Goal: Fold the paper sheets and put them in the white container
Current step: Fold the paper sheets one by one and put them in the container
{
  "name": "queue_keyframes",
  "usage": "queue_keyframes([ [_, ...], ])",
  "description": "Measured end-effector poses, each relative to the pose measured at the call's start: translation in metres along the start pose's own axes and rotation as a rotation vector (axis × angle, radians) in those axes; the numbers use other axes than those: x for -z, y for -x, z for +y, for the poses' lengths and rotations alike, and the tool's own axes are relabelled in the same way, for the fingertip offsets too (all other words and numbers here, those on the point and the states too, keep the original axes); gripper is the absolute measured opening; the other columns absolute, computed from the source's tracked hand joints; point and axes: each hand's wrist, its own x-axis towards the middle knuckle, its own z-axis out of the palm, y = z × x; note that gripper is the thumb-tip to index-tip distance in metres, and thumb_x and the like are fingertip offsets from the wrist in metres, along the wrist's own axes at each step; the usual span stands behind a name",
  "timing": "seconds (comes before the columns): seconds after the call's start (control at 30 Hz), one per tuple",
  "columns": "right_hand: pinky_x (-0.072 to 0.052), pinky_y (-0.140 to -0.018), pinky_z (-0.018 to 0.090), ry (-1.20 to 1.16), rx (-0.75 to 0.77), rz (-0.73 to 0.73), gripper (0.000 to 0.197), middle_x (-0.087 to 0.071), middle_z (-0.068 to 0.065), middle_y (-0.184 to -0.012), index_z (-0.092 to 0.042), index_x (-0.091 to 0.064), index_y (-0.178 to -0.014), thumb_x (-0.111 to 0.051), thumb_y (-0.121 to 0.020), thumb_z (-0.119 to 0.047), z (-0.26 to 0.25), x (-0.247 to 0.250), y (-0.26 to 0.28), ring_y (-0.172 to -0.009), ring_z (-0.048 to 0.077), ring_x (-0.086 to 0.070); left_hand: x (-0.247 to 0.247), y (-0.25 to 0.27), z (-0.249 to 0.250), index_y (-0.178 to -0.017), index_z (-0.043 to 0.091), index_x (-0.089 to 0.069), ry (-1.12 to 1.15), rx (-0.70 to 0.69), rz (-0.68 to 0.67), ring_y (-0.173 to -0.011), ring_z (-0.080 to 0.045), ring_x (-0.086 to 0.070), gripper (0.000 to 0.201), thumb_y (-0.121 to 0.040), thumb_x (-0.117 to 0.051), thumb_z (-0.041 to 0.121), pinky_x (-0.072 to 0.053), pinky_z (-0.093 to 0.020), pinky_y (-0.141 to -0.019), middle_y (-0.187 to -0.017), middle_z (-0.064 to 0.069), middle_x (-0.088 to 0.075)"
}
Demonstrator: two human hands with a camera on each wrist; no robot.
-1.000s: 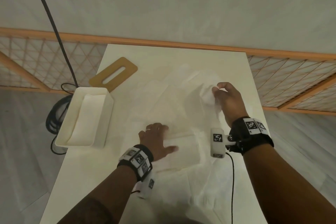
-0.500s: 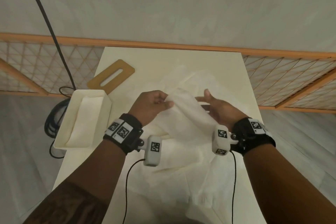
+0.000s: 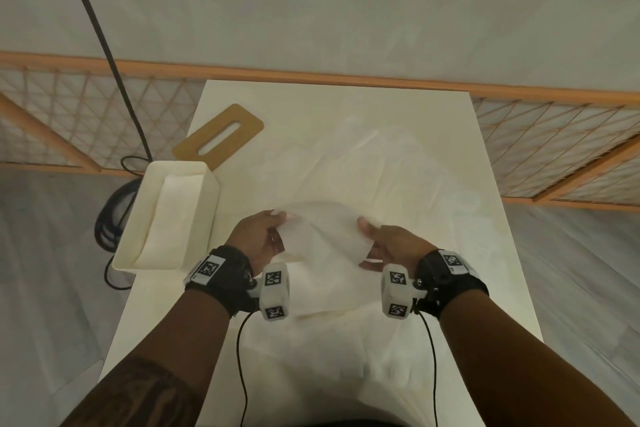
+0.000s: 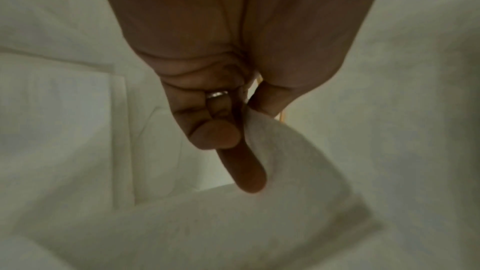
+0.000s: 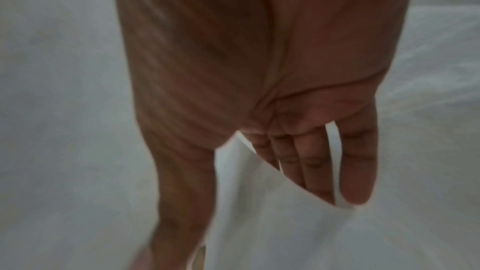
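Note:
A white paper sheet point(image 3: 322, 239) hangs curved between both hands above the table. My left hand point(image 3: 263, 236) pinches its left edge between thumb and fingers; the left wrist view shows the sheet point(image 4: 285, 151) caught at the thumb. My right hand point(image 3: 377, 243) holds the right edge, with the sheet point(image 5: 259, 192) running between thumb and fingers in the right wrist view. More loose white sheets point(image 3: 363, 166) lie spread over the table. The white container point(image 3: 207, 204) stands at the table's left edge with folded paper point(image 3: 173, 215) inside.
A tan wooden lid with a slot point(image 3: 218, 135) lies behind the container. The table point(image 3: 277, 94) is narrow, with an orange lattice fence point(image 3: 554, 149) behind it. Black cables point(image 3: 114, 218) hang and coil on the floor to the left.
The left hand left the folded piece on the table and rose to take the sheet. Both hands have since drawn toward me and spread apart, stretching the sheet between them.

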Motion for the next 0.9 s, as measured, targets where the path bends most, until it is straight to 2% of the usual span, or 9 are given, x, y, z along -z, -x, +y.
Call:
queue_keyframes([
  [0.1, -0.053, -0.102, 0.033, 0.151, 0.081, -0.018, 0.043, -0.075, 0.003, -0.118, -0.009, -0.066, -0.124, -0.078, -0.085, -0.021, 0.004, -0.003, -0.004, -0.111, 0.018, -0.069, 0.008, -0.003, -0.003, -0.110, -0.002, -0.064, 0.025, 0.044, 0.040, -0.081, -0.024, -0.067, 0.016, -0.101, -0.054, 0.006, -0.061, -0.031, -0.060, -0.096, -0.015, -0.069],
  [0.2, -0.055, -0.098, 0.035, -0.026, 0.177, 0.038, 0.026, -0.072, 0.012, -0.123, -0.006, -0.066, -0.120, -0.064, -0.097, -0.017, -0.003, 0.000, -0.009, -0.113, 0.026, -0.069, 0.012, -0.002, -0.003, -0.107, -0.002, -0.065, -0.010, 0.040, 0.005, -0.066, -0.018, -0.066, 0.015, -0.100, -0.055, 0.007, -0.057, -0.026, -0.055, -0.086, -0.012, -0.067],
  [0.3, -0.060, -0.077, 0.030, -0.102, 0.176, 0.042, 0.032, -0.074, 0.010, -0.116, -0.007, -0.064, -0.123, -0.056, -0.102, -0.029, -0.011, 0.002, -0.003, -0.101, 0.023, -0.073, 0.013, -0.003, -0.002, -0.112, -0.002, -0.067, -0.052, 0.015, -0.035, -0.079, -0.022, -0.072, 0.020, -0.100, -0.056, 0.009, -0.059, -0.029, -0.061, -0.099, -0.015, -0.073],
  [0.37, -0.060, -0.075, 0.028, -0.027, 0.152, 0.007, 0.034, -0.075, 0.005, -0.115, -0.012, -0.066, -0.124, -0.059, -0.100, -0.035, -0.011, 0.003, 0.002, -0.101, 0.019, -0.073, 0.010, -0.002, -0.001, -0.111, -0.002, -0.068, -0.062, 0.016, -0.050, -0.077, -0.023, -0.071, 0.020, -0.100, -0.057, 0.010, -0.058, -0.029, -0.060, -0.099, -0.017, -0.072],
  [0.43, -0.060, -0.076, 0.026, 0.031, 0.139, -0.032, 0.030, -0.075, 0.006, -0.116, -0.009, -0.066, -0.125, -0.064, -0.098, -0.021, -0.008, 0.006, 0.004, -0.102, 0.019, -0.073, 0.008, -0.002, 0.000, -0.111, -0.002, -0.068, -0.076, 0.021, -0.051, -0.077, -0.025, -0.068, 0.020, -0.099, -0.059, 0.011, -0.059, -0.030, -0.061, -0.100, -0.020, -0.067],
  [0.53, -0.060, -0.082, 0.029, 0.055, 0.146, -0.047, 0.035, -0.072, 0.016, -0.120, 0.003, -0.063, -0.128, -0.066, -0.093, -0.001, -0.006, 0.013, 0.002, -0.107, 0.027, -0.072, 0.009, -0.001, 0.000, -0.114, 0.004, -0.068, -0.135, 0.017, -0.103, -0.087, -0.027, -0.070, 0.020, -0.102, -0.054, 0.008, -0.061, -0.033, -0.068, -0.105, -0.015, -0.074],
  [0.63, -0.061, -0.073, 0.029, 0.051, 0.184, 0.036, 0.031, -0.071, 0.021, -0.119, 0.004, -0.065, -0.125, -0.063, -0.094, 0.002, -0.007, 0.020, 0.001, -0.095, 0.026, -0.075, 0.013, 0.000, -0.003, -0.118, 0.006, -0.068, -0.208, -0.005, -0.178, -0.101, -0.029, -0.071, 0.024, -0.101, -0.052, 0.001, -0.060, -0.035, -0.079, -0.113, -0.014, -0.075],
  [0.8, -0.062, -0.082, 0.042, 0.237, 0.207, 0.037, 0.023, -0.075, 0.021, -0.108, -0.002, -0.076, -0.109, -0.063, -0.092, 0.004, -0.005, 0.027, 0.001, -0.096, 0.036, -0.074, 0.015, 0.001, -0.010, -0.101, 0.007, -0.075, -0.414, -0.072, -0.187, -0.105, -0.031, -0.071, 0.022, -0.093, -0.061, -0.007, -0.061, -0.033, -0.083, -0.108, -0.013, -0.076],
  [0.9, -0.059, -0.063, 0.028, 0.260, 0.189, 0.052, 0.020, -0.077, 0.014, -0.092, -0.003, -0.077, -0.096, -0.059, -0.093, 0.005, -0.007, 0.025, 0.008, -0.076, 0.022, -0.074, 0.021, -0.001, -0.015, -0.105, 0.003, -0.076, -0.521, -0.085, -0.241, -0.116, -0.034, -0.066, 0.025, -0.092, -0.060, -0.011, -0.060, -0.029, -0.087, -0.116, -0.015, -0.073],
])
